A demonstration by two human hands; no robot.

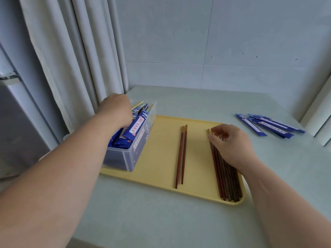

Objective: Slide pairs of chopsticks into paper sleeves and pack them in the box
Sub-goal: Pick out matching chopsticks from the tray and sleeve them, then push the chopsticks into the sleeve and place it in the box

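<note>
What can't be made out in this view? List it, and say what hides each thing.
Head view:
- Left hand fingers: hidden behind the hand's own back, down in the box; any grip is unseen.
- Sleeved pairs in the box: overlapping, partly behind that hand, uncountable.
- Loose chopsticks: top ends under the right hand; grip and count unclear.
- Print on the empty sleeves: too small to read.

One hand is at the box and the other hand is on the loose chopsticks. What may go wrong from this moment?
1. The box looks crowded, with sleeved pairs sticking up above its rim; the left hand pushing in may crumple a sleeve.
2. The right hand curls its fingers over many loose chopsticks lying side by side on the tray; its grip may take more than two, or roll the others.
</note>
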